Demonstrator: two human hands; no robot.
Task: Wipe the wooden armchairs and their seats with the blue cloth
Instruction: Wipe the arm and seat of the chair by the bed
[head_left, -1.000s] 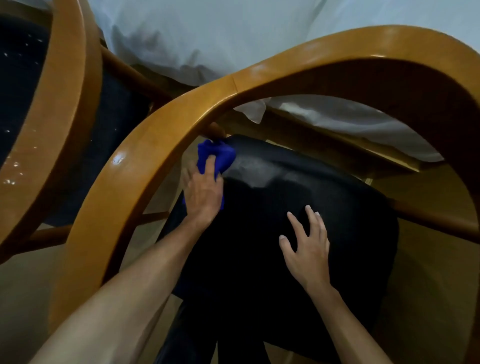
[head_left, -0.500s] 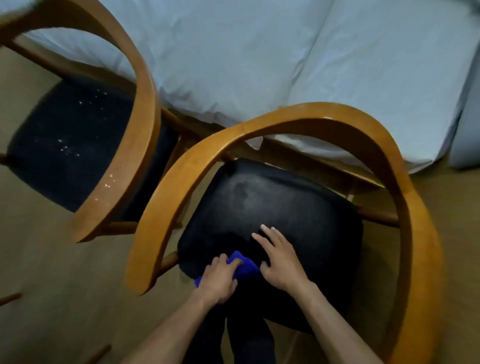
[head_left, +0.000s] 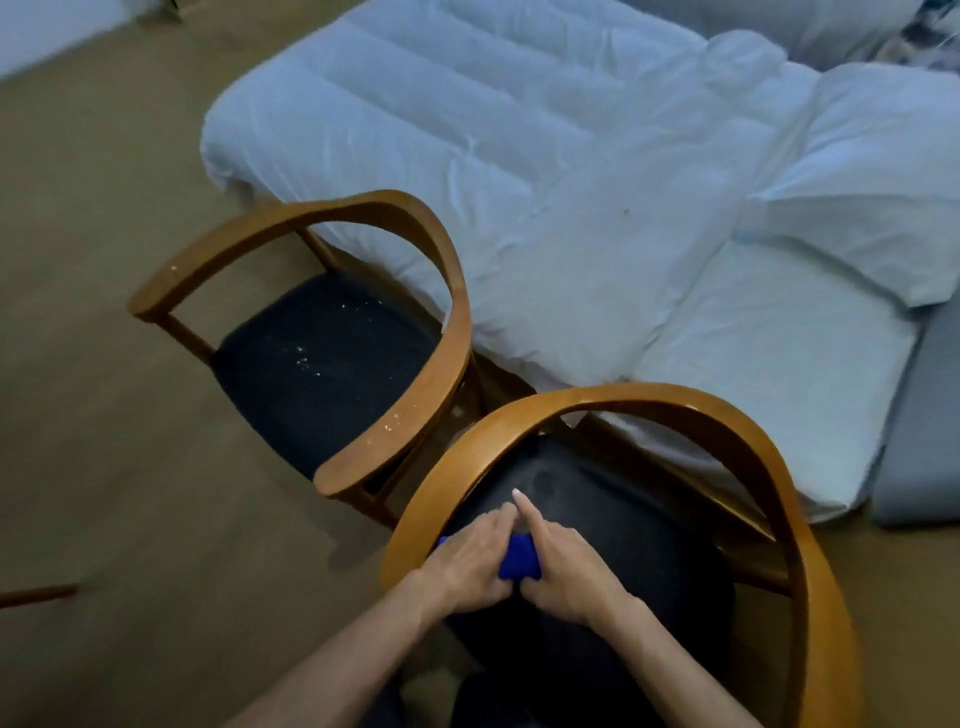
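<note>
Two wooden armchairs stand by a bed. The near armchair (head_left: 691, 415) has a curved rail around a black seat (head_left: 623, 519). Over the front of that seat, both hands hold the blue cloth (head_left: 519, 558) between them. My left hand (head_left: 467, 564) covers the cloth's left part, and a blue corner pokes out beyond it. My right hand (head_left: 569, 569) grips the right part with its index finger stretched forward. The second armchair (head_left: 441, 291) stands to the left; its dark seat (head_left: 311, 374) and right armrest carry white specks.
A bed with a white duvet (head_left: 571, 182) runs along the far side, close behind both chairs. A grey cushion or mattress edge (head_left: 914, 426) sits at the right. Tan floor (head_left: 104, 467) spreads to the left, where a thin wooden piece (head_left: 36, 595) pokes in.
My left hand drew the cloth from the seat's back corner to its front, and my right hand joined it on the cloth. The view pulled up and back, taking in both chairs.
</note>
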